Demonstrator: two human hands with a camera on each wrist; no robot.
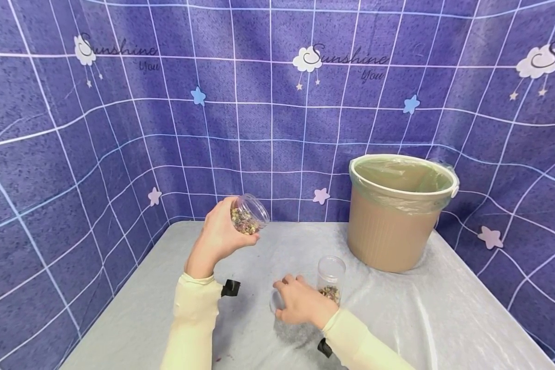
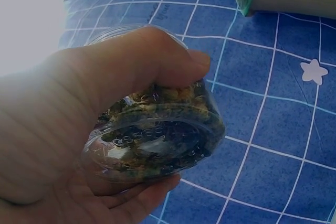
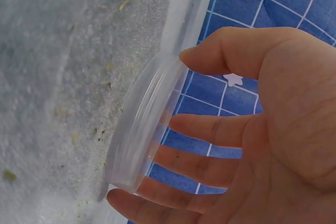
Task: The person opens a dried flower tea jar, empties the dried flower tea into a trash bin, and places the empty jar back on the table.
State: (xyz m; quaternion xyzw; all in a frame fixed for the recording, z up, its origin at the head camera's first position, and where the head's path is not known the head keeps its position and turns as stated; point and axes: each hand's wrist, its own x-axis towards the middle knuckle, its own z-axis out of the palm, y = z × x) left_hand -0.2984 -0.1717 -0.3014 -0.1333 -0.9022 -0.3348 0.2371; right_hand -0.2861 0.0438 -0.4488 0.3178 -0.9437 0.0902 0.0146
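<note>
My left hand (image 1: 219, 234) grips a clear plastic jar (image 1: 255, 208), raised above the table and tilted with its open mouth to the right. Dried yellowish and dark bits (image 1: 243, 222) lie inside, and its round base (image 2: 163, 145) faces the left wrist camera. Down on the table, my right hand (image 1: 302, 302) spans a clear round lid (image 3: 144, 124); in the right wrist view the thumb is at one edge and the fingertips at the other. A second clear jar (image 1: 331, 270) stands upright just behind the right hand, with similar bits in its lower part.
A brown bucket (image 1: 388, 236) with a white rim and a greenish liner stands at the back right. Grey cloth covers the table (image 1: 259, 267), with small crumbs on it. Behind hangs a blue gridded curtain (image 1: 273, 118) with stars and clouds.
</note>
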